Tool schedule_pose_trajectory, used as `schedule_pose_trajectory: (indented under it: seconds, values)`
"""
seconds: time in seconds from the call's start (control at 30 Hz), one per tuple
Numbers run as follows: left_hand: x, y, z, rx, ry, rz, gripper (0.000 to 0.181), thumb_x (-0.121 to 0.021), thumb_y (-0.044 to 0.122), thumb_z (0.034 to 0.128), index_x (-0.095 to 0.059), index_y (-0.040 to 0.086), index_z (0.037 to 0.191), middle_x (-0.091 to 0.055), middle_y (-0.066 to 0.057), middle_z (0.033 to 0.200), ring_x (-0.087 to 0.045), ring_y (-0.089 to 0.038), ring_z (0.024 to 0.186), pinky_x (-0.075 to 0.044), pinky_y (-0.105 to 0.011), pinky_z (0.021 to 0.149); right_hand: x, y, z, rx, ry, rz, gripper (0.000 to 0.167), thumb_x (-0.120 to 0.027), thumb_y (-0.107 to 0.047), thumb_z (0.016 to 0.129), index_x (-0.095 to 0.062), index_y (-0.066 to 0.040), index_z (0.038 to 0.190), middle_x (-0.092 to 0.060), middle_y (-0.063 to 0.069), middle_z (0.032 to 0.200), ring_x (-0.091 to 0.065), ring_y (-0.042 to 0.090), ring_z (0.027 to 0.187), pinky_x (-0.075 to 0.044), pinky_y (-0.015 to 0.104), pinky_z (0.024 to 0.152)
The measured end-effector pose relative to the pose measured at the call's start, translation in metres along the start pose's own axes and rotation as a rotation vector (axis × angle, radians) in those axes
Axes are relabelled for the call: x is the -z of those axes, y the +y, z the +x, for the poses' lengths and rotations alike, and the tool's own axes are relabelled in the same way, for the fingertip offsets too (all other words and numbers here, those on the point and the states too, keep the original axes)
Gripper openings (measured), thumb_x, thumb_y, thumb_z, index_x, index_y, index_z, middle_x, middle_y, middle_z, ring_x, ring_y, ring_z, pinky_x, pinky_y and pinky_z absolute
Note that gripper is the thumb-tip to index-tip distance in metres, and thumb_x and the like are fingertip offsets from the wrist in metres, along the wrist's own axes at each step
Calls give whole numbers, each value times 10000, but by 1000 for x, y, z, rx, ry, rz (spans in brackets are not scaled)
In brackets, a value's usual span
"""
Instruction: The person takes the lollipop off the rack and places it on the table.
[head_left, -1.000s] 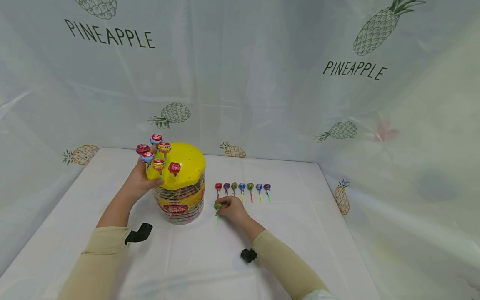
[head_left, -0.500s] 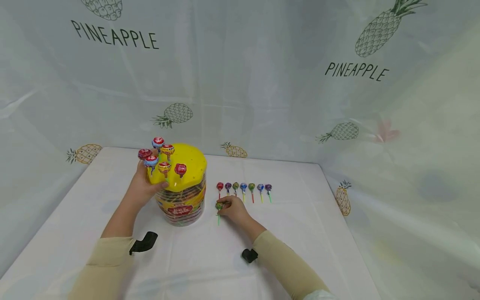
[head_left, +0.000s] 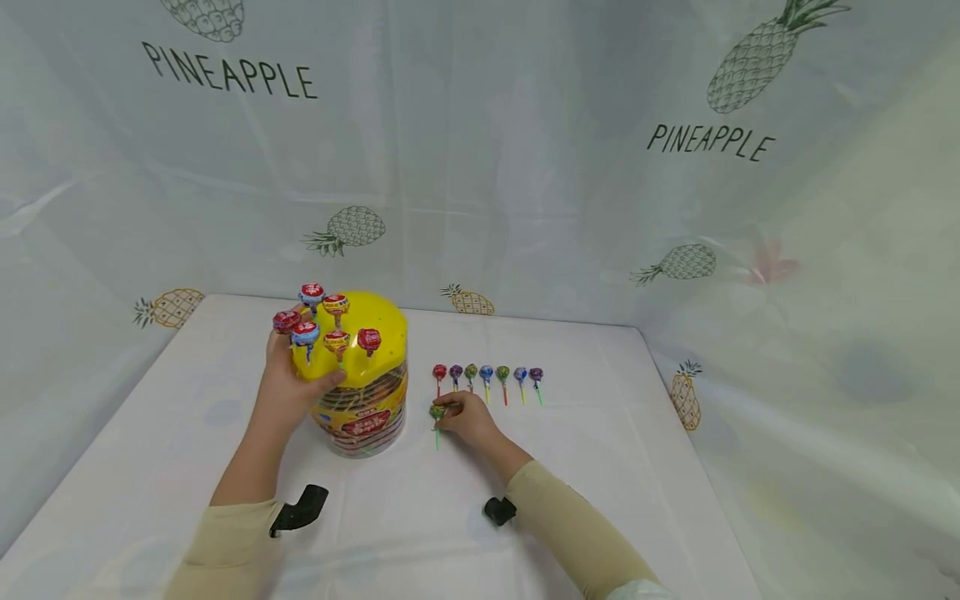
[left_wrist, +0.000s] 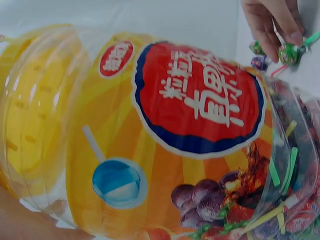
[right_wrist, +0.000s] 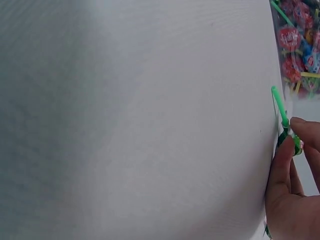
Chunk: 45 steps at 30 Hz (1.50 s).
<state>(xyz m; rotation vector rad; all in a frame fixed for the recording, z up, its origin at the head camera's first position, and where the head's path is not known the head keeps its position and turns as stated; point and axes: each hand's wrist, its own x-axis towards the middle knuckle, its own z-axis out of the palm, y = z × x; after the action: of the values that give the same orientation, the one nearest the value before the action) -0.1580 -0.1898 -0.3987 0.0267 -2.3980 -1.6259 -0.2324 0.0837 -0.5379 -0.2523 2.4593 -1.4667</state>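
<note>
A clear candy jar point(head_left: 366, 421) with a yellow and red label stands on the table, left of centre. Several wrapped lollipops stick up from its yellow lid point(head_left: 381, 325). My left hand point(head_left: 288, 385) grips the lid's left side, thumb at the front; some fingers are hidden behind the lollipops. In the left wrist view the jar's label point(left_wrist: 170, 115) fills most of the picture. To the right of the jar, my right hand point(head_left: 471, 419) pinches a green lollipop point(head_left: 437, 412) by thumb and fingers, its green stick point(right_wrist: 279, 102) pointing towards me, low at the table surface.
Behind my right hand, several lollipops lie in a row, among them a red one point(head_left: 439, 372) and a purple one point(head_left: 536, 374). A pineapple-print curtain point(head_left: 510, 167) hangs behind the white table point(head_left: 600, 375). Each sleeve has a black wrist camera point(head_left: 498, 511).
My left hand has come nearer and to the right, and the jar has turned with it; the front lollipops on the lid have shifted right. The right hand stays in place with the green lollipop.
</note>
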Motion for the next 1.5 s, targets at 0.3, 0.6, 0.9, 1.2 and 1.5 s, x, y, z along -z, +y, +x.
schedule_pose_trajectory:
  seconds: [0.3, 0.6, 0.9, 1.2, 1.5]
  values:
    - [-10, 6, -11, 18, 69, -43, 947, -769, 317, 847, -143, 267, 1556, -127, -69, 1515, -355, -326, 1307, -377, -522, 1065, 14, -16, -6, 7, 51, 86, 317, -764, -4, 800, -714, -69, 1107, -661, 68, 901, -603, 154, 726, -504, 256, 612]
    - [-25, 10, -13, -5, 164, -108, 944, -805, 304, 813, -198, 314, 1537, -126, 33, 1510, -371, -230, 1279, -404, -437, 1068, 48, -100, -31, 300, 131, 284, 288, -747, -47, 852, -705, -86, 1134, -635, 118, 1152, -617, 222, 886, -543, 242, 718]
    - [-33, 11, -12, -27, 208, -113, 940, -807, 288, 813, -207, 250, 1535, -139, 62, 1490, -376, -205, 1259, -419, -362, 1053, 59, -157, -47, 511, 61, 425, 316, -742, -39, 856, -674, -31, 1164, -623, 55, 1181, -617, 268, 1020, -560, 358, 858]
    - [-31, 18, -18, -4, 149, -130, 1030, -800, 311, 818, -92, 274, 1566, -28, 57, 1554, -342, -255, 1318, -356, -481, 1095, 46, -188, -45, 603, -48, 493, 334, -694, 44, 867, -638, 49, 1197, -622, 129, 1200, -605, 331, 1093, -518, 404, 941]
    - [-22, 22, -25, -10, 95, -51, 1009, -779, 306, 840, -91, 233, 1575, 37, 17, 1584, -249, -339, 1381, -300, -583, 1096, 41, -191, -42, 588, -43, 468, 280, -702, 19, 870, -667, 24, 1148, -667, 108, 1113, -644, 277, 1030, -539, 395, 904]
